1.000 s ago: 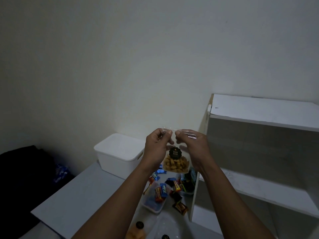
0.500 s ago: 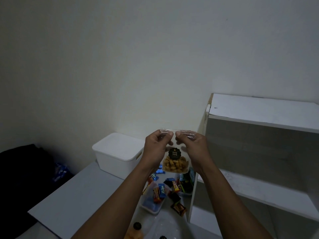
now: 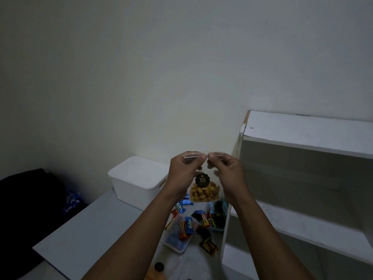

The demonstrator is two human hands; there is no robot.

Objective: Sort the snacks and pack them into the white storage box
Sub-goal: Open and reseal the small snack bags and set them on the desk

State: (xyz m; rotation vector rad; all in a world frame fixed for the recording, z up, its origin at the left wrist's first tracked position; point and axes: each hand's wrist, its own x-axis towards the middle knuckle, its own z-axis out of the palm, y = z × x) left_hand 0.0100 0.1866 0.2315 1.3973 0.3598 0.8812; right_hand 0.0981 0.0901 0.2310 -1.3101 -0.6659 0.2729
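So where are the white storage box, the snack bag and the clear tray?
white storage box (image 3: pixel 129 190): head view, its front wall.
snack bag (image 3: pixel 204 191): head view, the golden snacks inside.
clear tray (image 3: pixel 177 249): head view, its near rim.

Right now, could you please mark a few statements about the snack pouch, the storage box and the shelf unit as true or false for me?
1. The left hand and the right hand both pinch the top edge of the clear snack pouch. True.
2. The white storage box stands open with its lid off. False: its lid is on.
3. The pouch lies flat on the table. False: it is held up in the air, above the wrapped candy bars.
4. A white shelf unit stands to the right of the table. True.
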